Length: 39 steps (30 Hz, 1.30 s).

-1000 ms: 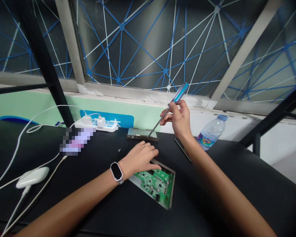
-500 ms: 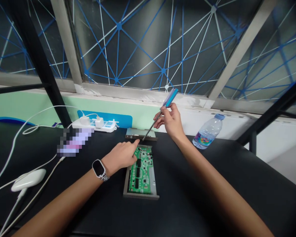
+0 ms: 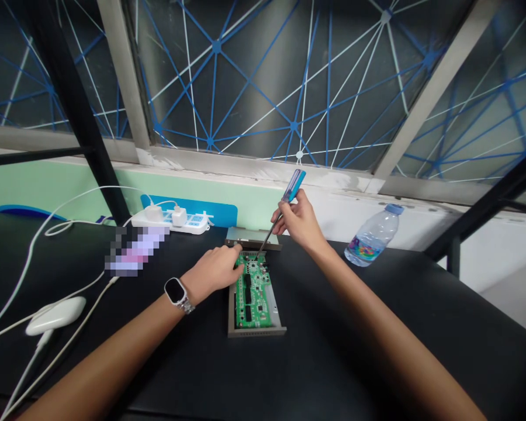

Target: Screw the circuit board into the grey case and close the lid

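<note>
Cover (image 3: 252, 235) off, PCB (image 3: 252, 298) exposed. My L hand (image 3: 214, 270) lay open, fingertips on PCB; R hand (image 3: 300, 222) gripped screwdriver (image 3: 294, 185), tip at PCB edge.

Bare forearms (image 3: 100, 356), black smartwatch (image 3: 173, 290), metal band (image 3: 186, 306)

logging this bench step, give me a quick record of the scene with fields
left hand: fingertips on the far left corner of the board, watch on wrist
right hand: holds a blue-handled screwdriver, shaft angled down toward the board's far end
workpiece: green circuit board lying in an open metal case
just beyond: flat grey metal panel
surface: black table
also there: plastic water bottle, white power strip, white oval device
</note>
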Each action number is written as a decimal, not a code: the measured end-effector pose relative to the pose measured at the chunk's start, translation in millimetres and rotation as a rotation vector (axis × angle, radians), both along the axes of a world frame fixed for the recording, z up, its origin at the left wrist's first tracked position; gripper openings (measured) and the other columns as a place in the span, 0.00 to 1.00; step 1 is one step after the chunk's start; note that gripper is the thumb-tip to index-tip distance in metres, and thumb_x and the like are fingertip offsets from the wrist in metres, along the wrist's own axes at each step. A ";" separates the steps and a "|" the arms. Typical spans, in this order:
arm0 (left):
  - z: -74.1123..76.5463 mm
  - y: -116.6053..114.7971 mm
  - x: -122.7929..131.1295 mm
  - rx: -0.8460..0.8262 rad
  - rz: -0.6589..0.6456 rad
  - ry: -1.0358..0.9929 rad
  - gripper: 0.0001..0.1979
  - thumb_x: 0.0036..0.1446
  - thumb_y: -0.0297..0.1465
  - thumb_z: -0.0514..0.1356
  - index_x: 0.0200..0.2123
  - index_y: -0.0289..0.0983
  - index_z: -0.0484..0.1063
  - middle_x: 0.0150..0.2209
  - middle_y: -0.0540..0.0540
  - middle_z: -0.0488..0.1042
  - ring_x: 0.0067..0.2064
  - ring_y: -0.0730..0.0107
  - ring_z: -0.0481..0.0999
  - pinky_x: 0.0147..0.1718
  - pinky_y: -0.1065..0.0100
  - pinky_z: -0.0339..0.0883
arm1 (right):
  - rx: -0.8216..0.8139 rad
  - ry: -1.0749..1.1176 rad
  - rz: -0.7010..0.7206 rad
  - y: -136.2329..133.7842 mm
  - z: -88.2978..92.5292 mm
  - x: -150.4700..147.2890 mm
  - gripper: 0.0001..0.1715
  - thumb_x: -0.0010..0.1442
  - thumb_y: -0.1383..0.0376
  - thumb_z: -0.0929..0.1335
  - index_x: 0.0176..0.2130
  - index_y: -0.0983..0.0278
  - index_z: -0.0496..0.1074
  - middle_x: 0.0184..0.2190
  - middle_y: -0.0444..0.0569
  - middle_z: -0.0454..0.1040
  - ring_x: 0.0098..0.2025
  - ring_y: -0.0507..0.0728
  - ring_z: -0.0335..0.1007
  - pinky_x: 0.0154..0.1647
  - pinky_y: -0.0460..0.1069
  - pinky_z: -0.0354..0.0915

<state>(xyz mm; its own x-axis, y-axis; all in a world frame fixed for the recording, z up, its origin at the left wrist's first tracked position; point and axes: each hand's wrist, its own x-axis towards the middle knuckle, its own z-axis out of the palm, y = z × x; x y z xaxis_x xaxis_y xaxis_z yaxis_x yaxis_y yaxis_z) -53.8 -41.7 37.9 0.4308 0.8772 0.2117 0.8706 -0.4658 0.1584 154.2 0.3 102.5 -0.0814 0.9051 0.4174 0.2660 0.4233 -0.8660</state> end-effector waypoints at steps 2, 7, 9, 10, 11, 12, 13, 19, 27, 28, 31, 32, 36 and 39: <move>5.1 6.0 -9.0 0.010 0.022 -0.035 0.13 0.59 0.36 0.53 0.43 0.37 0.72 0.28 0.40 0.75 0.29 0.57 0.76 0.28 0.64 0.60 | 0.005 -0.023 0.000 1.1 -1.1 0.9 0.17 0.61 0.54 0.64 0.40 0.57 0.49 0.23 0.39 0.73 0.16 0.52 0.70 0.15 0.46 0.65; 17.6 19.6 -36.5 -0.087 0.080 -0.018 0.04 0.51 0.29 0.57 0.28 0.40 0.71 0.27 0.45 0.75 0.26 0.65 0.72 0.26 0.67 0.56 | 0.006 -0.064 0.024 1.2 -3.0 2.6 0.22 0.61 0.48 0.64 0.40 0.57 0.50 0.23 0.39 0.73 0.16 0.52 0.70 0.15 0.46 0.65; 18.3 21.8 -42.9 -0.163 0.117 0.017 0.03 0.48 0.29 0.58 0.26 0.40 0.71 0.28 0.46 0.76 0.28 0.65 0.73 0.26 0.67 0.56 | 0.001 -0.073 0.036 1.1 -3.9 2.6 0.23 0.61 0.47 0.64 0.40 0.57 0.50 0.23 0.39 0.73 0.15 0.52 0.70 0.15 0.46 0.65; 17.8 22.2 -44.4 -0.196 0.130 0.027 0.02 0.48 0.29 0.58 0.25 0.40 0.72 0.29 0.46 0.77 0.29 0.64 0.73 0.26 0.68 0.56 | 0.000 -0.075 0.042 1.2 -4.4 2.4 0.23 0.61 0.47 0.64 0.39 0.57 0.50 0.23 0.39 0.73 0.15 0.52 0.70 0.15 0.46 0.65; 17.0 22.2 -45.1 -0.220 0.139 0.031 0.02 0.47 0.30 0.59 0.25 0.40 0.72 0.29 0.46 0.77 0.29 0.64 0.73 0.26 0.68 0.56 | 0.000 -0.076 0.046 1.3 -4.9 2.2 0.23 0.61 0.46 0.64 0.39 0.57 0.50 0.23 0.39 0.73 0.15 0.52 0.71 0.14 0.46 0.65; 16.1 21.9 -45.2 -0.237 0.143 0.032 0.02 0.46 0.31 0.60 0.25 0.40 0.72 0.30 0.46 0.77 0.29 0.65 0.73 0.25 0.68 0.56 | 0.000 -0.076 0.049 1.5 -5.3 2.0 0.23 0.61 0.46 0.64 0.39 0.57 0.50 0.23 0.39 0.73 0.15 0.52 0.71 0.14 0.45 0.65; 15.1 21.6 -44.9 -0.249 0.145 0.029 0.02 0.45 0.31 0.60 0.25 0.40 0.72 0.30 0.46 0.77 0.28 0.65 0.73 0.25 0.69 0.56 | -0.001 -0.075 0.053 1.6 -5.7 1.8 0.23 0.61 0.46 0.64 0.39 0.57 0.50 0.23 0.39 0.73 0.15 0.52 0.71 0.14 0.45 0.65; 8.6 23.0 -47.5 -0.274 0.105 -0.018 0.05 0.44 0.25 0.58 0.24 0.39 0.72 0.29 0.45 0.78 0.26 0.69 0.72 0.24 0.70 0.56 | 0.009 -0.064 0.070 1.6 -6.5 2.2 0.22 0.62 0.47 0.63 0.39 0.57 0.49 0.23 0.37 0.72 0.15 0.53 0.71 0.13 0.46 0.66; -3.2 37.6 -42.6 -0.258 -0.033 -0.192 0.08 0.56 0.33 0.56 0.28 0.37 0.72 0.26 0.46 0.76 0.28 0.68 0.73 0.27 0.69 0.60 | 0.015 -0.068 0.051 4.0 -10.1 2.6 0.23 0.63 0.46 0.62 0.39 0.57 0.47 0.23 0.38 0.72 0.16 0.53 0.72 0.14 0.46 0.67; -4.5 38.0 -38.1 -0.252 -0.070 -0.251 0.10 0.58 0.35 0.55 0.31 0.36 0.73 0.27 0.46 0.76 0.29 0.67 0.73 0.28 0.69 0.60 | 0.013 -0.063 0.047 4.5 -10.8 2.5 0.23 0.63 0.46 0.62 0.39 0.57 0.47 0.23 0.38 0.72 0.16 0.53 0.72 0.14 0.46 0.67; -7.6 34.4 -22.4 -0.206 -0.119 -0.408 0.12 0.61 0.38 0.53 0.35 0.36 0.72 0.31 0.45 0.76 0.33 0.66 0.74 0.31 0.69 0.62 | 0.003 -0.031 0.035 4.8 -12.1 2.1 0.23 0.63 0.46 0.61 0.39 0.56 0.46 0.23 0.38 0.71 0.16 0.55 0.72 0.13 0.47 0.68; -8.4 31.9 -17.3 -0.197 -0.114 -0.440 0.12 0.61 0.38 0.53 0.35 0.36 0.72 0.32 0.46 0.76 0.34 0.66 0.74 0.32 0.68 0.62 | -0.003 -0.017 0.032 4.4 -12.2 1.9 0.22 0.63 0.46 0.61 0.40 0.56 0.46 0.23 0.38 0.71 0.16 0.55 0.72 0.13 0.47 0.68; -11.7 23.6 -2.9 -0.213 -0.117 -0.539 0.12 0.62 0.37 0.53 0.34 0.36 0.71 0.29 0.47 0.73 0.32 0.67 0.72 0.30 0.69 0.61 | -0.033 0.040 0.020 2.1 -11.4 0.9 0.22 0.64 0.47 0.60 0.41 0.56 0.45 0.23 0.38 0.71 0.15 0.56 0.72 0.13 0.48 0.69; -14.9 23.3 1.4 -0.234 -0.121 -0.587 0.13 0.62 0.37 0.53 0.33 0.35 0.70 0.28 0.48 0.72 0.30 0.69 0.70 0.30 0.69 0.60 | -0.046 0.068 0.022 1.7 -11.0 0.1 0.22 0.64 0.47 0.61 0.41 0.56 0.45 0.22 0.37 0.70 0.15 0.55 0.72 0.13 0.48 0.69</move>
